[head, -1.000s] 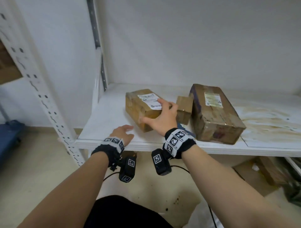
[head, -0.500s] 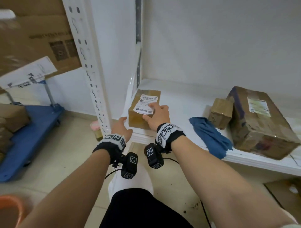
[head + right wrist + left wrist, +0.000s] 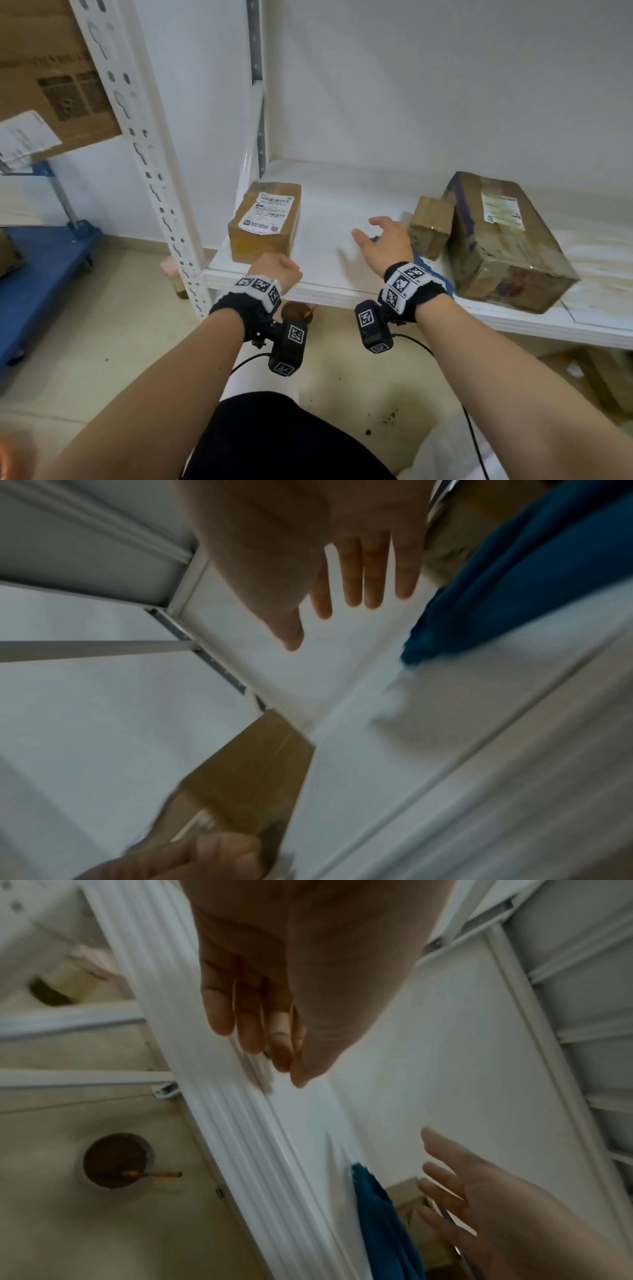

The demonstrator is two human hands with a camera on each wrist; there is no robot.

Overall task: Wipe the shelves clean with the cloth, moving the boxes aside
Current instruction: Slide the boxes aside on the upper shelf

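Note:
A labelled cardboard box (image 3: 263, 219) stands at the left end of the white shelf (image 3: 329, 219). A small box (image 3: 430, 226) and a large box (image 3: 503, 240) sit together on the right. My right hand (image 3: 380, 233) hovers with straight spread fingers (image 3: 359, 588) over the blue cloth (image 3: 422, 263), which lies beside the small box and is mostly hidden by that hand. The cloth (image 3: 514, 574) shows plainly in the right wrist view. My left hand (image 3: 277, 269) is at the shelf's front edge below the labelled box, its fingers (image 3: 260, 1031) loosely curled and holding nothing.
A perforated white upright (image 3: 150, 171) bounds the shelf on the left. Beyond it stand a blue cart (image 3: 41, 260) and a higher cardboard box (image 3: 51, 85). A brown round object (image 3: 296, 311) lies on the floor under the shelf. Brown stains (image 3: 599, 246) mark the shelf's right part.
My right hand has let go of the labelled box and swung right, over the blue cloth. My left hand has come off the box's side to the shelf edge.

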